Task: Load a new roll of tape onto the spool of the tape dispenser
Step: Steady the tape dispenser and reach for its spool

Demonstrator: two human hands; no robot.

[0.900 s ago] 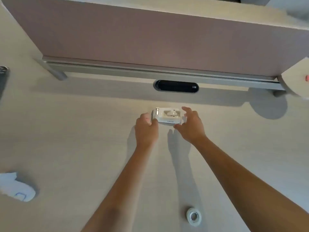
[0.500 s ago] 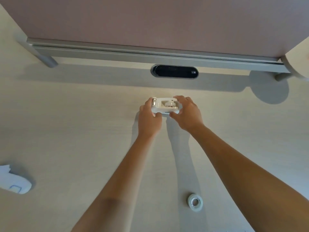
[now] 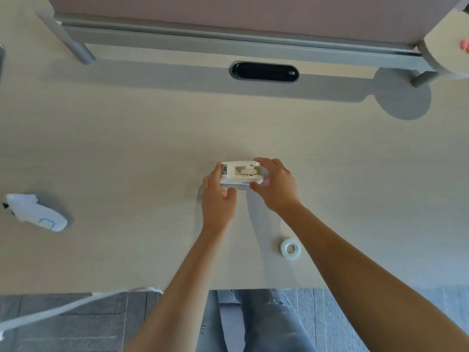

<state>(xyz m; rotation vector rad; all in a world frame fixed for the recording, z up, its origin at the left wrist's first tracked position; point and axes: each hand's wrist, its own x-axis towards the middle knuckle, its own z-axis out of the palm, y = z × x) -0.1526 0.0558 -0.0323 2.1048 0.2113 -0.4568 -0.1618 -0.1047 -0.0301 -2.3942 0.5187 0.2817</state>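
Both hands, left hand (image 3: 218, 196) and right hand (image 3: 276, 185), fingers pinching the tape dispenser (image 3: 241, 172), spool (image 3: 248, 171) bare, new roll (image 3: 290, 249) untouched at five o'clock, loading not begun

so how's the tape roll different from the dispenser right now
The tape roll lies flat and untouched on the desk; the dispenser is gripped by the left hand and right hand. The roll is a small ring, the dispenser a larger block. Both are whitish.
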